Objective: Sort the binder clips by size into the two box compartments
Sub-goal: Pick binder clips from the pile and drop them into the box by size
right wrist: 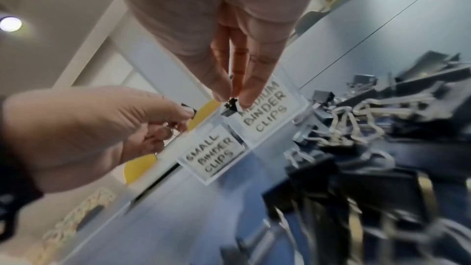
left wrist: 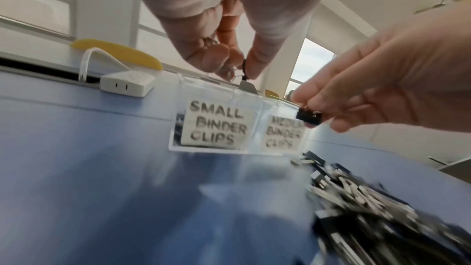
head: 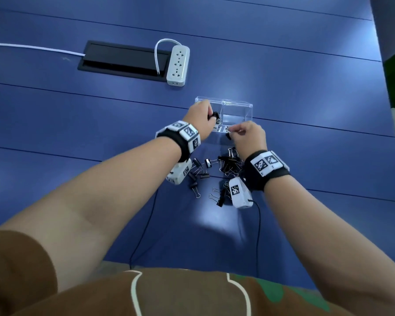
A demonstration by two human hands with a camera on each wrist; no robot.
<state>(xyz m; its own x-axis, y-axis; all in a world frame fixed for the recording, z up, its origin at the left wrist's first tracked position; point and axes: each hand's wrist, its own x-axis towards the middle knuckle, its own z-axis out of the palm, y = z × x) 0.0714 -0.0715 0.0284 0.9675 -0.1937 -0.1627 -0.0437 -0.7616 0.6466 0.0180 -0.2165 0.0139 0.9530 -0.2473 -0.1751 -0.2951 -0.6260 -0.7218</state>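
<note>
While both hands hover at the clear two-compartment box [head: 237, 105], each pinches one black clip. Landmark for all positions: the box.

Item 1, left hand [head: 198, 117]: over the box's left compartment, labelled SMALL BINDER CLIPS [left wrist: 216, 126]. Fingers curled round a black binder clip [head: 214, 115], wire handles tucked in the palm; clip is above the rim, not yet released.

Item 2, right hand [head: 249, 137]: at the box's near wall, in front of the compartment labelled MEDIUM BINDER CLIPS [right wrist: 265, 108]. Thumb and fingertips pinch a second black clip [left wrist: 308, 117] by its handles; body hangs down, approx level w/ the rim.

Item 3, unsorted clip pile [head: 217, 172]: on the near side of the box, between the wrists; mixed sizes, many left.

Handling note: judged best to check each clip's size vs. the label, carry it clear over the wall, then let go low inside so it doesn't bounce out or cross the divider. Right-hand clip looks small-ish, poss. wrong bin; blur makes size uncertain.

Surface: blue table [head: 78, 124] w/ seam lines. Beyond the box, to the left: white power strip [head: 178, 65] beside a black cable hatch [head: 123, 61]. Room: pale walls, windows, ceiling light in wrist views.
</note>
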